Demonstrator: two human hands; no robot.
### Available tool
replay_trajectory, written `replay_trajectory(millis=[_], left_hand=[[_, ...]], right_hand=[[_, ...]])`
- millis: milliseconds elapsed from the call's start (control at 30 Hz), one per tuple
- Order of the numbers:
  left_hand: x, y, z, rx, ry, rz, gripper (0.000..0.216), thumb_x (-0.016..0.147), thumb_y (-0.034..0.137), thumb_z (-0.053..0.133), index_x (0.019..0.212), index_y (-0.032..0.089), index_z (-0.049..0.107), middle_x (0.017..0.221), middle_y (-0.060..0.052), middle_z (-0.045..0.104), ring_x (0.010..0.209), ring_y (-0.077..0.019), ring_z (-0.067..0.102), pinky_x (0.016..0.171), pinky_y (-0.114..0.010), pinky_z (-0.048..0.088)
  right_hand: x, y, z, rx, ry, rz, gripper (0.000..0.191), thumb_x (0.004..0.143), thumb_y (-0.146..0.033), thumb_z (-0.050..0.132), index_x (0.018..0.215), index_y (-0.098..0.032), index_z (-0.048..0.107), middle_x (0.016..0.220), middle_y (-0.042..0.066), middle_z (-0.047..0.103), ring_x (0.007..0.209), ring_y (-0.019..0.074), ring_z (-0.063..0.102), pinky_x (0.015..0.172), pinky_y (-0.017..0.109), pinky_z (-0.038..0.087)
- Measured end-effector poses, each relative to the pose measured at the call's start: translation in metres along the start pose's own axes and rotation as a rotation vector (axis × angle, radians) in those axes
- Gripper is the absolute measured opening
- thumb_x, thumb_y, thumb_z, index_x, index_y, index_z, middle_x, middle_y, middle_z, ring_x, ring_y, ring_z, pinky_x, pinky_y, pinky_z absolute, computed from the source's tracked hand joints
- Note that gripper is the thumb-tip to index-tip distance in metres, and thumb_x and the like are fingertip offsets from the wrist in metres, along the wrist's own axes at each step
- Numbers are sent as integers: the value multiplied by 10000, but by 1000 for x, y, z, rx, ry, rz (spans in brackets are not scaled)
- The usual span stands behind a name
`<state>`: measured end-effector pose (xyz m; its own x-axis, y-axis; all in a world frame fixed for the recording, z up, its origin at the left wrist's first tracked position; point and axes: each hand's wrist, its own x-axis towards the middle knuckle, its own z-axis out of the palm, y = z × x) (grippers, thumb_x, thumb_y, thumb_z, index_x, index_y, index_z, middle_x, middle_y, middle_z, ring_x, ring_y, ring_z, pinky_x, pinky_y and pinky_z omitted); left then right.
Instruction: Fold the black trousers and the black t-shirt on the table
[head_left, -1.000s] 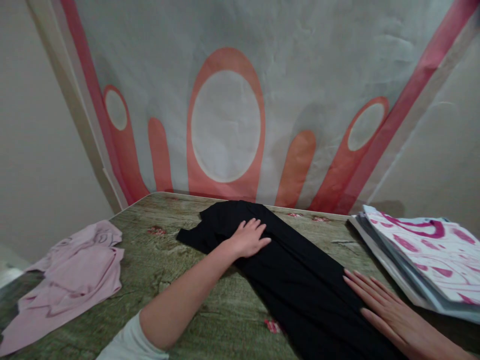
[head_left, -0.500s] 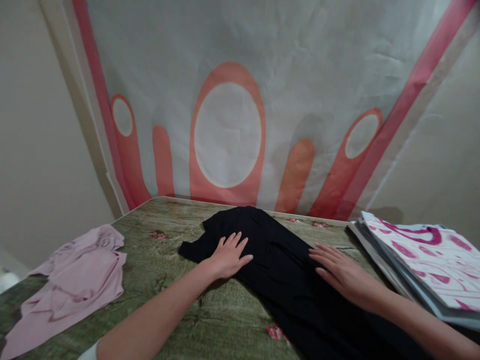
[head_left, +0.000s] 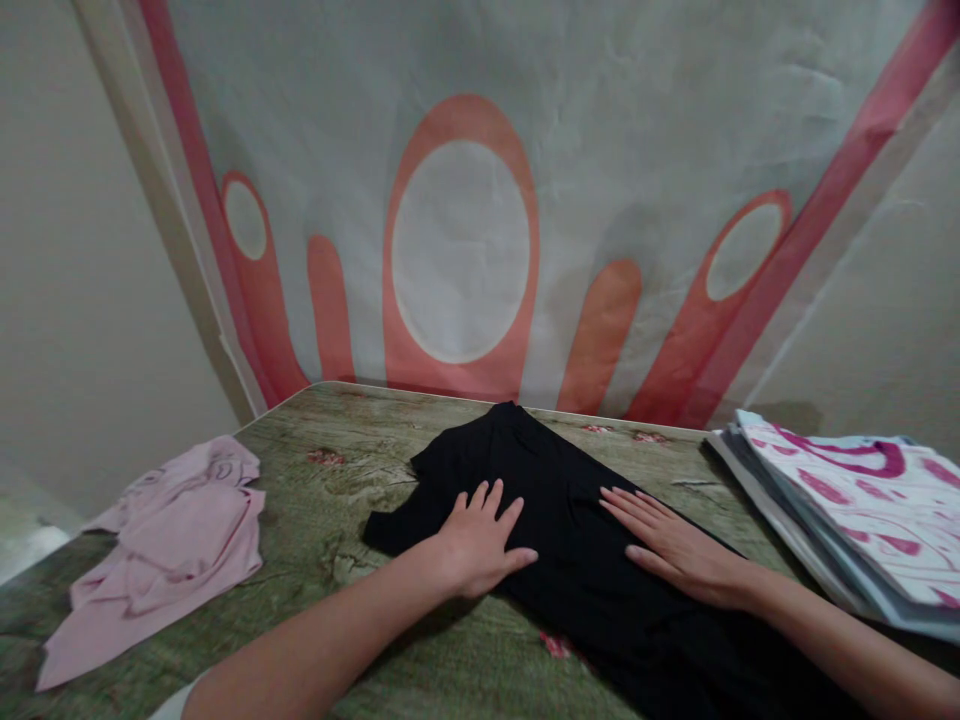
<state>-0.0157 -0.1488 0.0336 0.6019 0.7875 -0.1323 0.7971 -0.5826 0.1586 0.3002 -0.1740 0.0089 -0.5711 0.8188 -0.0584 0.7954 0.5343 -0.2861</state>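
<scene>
A black garment [head_left: 570,500] lies stretched across the green patterned table [head_left: 337,500], running from the far middle toward the near right. My left hand [head_left: 480,540] rests flat on its left part, fingers spread and holding nothing. My right hand [head_left: 667,545] lies flat on the cloth a little to the right, fingers stretched out toward the far left. Both palms press on the fabric.
A crumpled pink garment [head_left: 172,530] lies at the table's left. A stack of folded clothes [head_left: 847,510], topped by a white piece with magenta marks, sits at the right edge. A banner with red ovals [head_left: 461,250] hangs on the wall behind the table.
My right hand slid from the near right of the black garment up to its middle. My left hand drew back a little toward me along the cloth.
</scene>
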Motion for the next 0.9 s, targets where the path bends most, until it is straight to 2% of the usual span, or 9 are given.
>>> replay_trajectory(millis=[100,167,267,367,467,567,700,833,900], left_hand=[[-9,12,-8,8,-19,12,713,795,685,275,1356,251,347,1425,-160,262,1269,-399,268,935,-551,279],[-10,12,-18,23,-33,43,676,802,673,276,1310,252,420,1369,-159,372,1206,-382,381,897,-504,345],[6,1,-36,36,-61,90,592,849,594,263,1234,214,504,1143,-167,584,1002,-334,564,784,-429,434],[46,-17,-49,47,-29,75,447,874,444,336,1148,176,564,999,-161,643,907,-309,606,733,-397,455],[97,-37,-53,-15,91,26,291,841,283,441,1046,167,611,1052,-151,626,978,-283,580,801,-364,437],[142,-56,-49,-53,154,-11,239,814,227,495,1023,191,606,1089,-118,612,1030,-245,554,862,-332,409],[184,-83,-40,-120,237,-61,229,829,224,483,1020,161,593,1081,-114,611,1024,-219,553,861,-309,407],[214,-108,-29,-200,312,-115,315,824,341,511,1027,109,576,1046,-124,617,960,-209,569,820,-287,426],[226,-116,-24,-237,325,-133,325,761,385,590,945,118,602,963,-98,641,895,-202,583,790,-275,435]], right_hand=[[-18,-3,-3,33,-26,3,578,892,-471,352,1405,-326,129,1486,-12,96,1348,243,81,1091,506,74],[-25,-5,-4,57,-30,7,587,884,-479,368,1402,-335,133,1485,-12,101,1346,251,78,1087,514,64],[-27,-8,-8,93,-37,14,587,873,-495,380,1397,-340,166,1482,-11,122,1345,259,81,1083,519,66],[-12,-10,-18,120,-34,15,576,882,-498,356,1401,-322,179,1484,-3,128,1348,250,81,1088,504,83],[21,-13,-28,112,-23,-18,586,898,-496,310,1415,-275,143,1488,18,113,1353,227,72,1096,475,88],[58,-15,-29,89,-20,-54,599,901,-516,274,1418,-248,137,1488,39,114,1353,219,81,1097,465,94],[86,-18,-15,53,-23,-115,620,896,-536,264,1420,-235,127,1486,59,124,1352,216,99,1094,463,86],[88,-19,-4,33,40,-153,610,893,-528,295,1416,-244,161,1481,59,152,1348,227,125,1091,468,68],[86,-18,-2,42,61,-153,596,896,-521,293,1414,-253,171,1481,47,158,1347,225,129,1093,464,67]])
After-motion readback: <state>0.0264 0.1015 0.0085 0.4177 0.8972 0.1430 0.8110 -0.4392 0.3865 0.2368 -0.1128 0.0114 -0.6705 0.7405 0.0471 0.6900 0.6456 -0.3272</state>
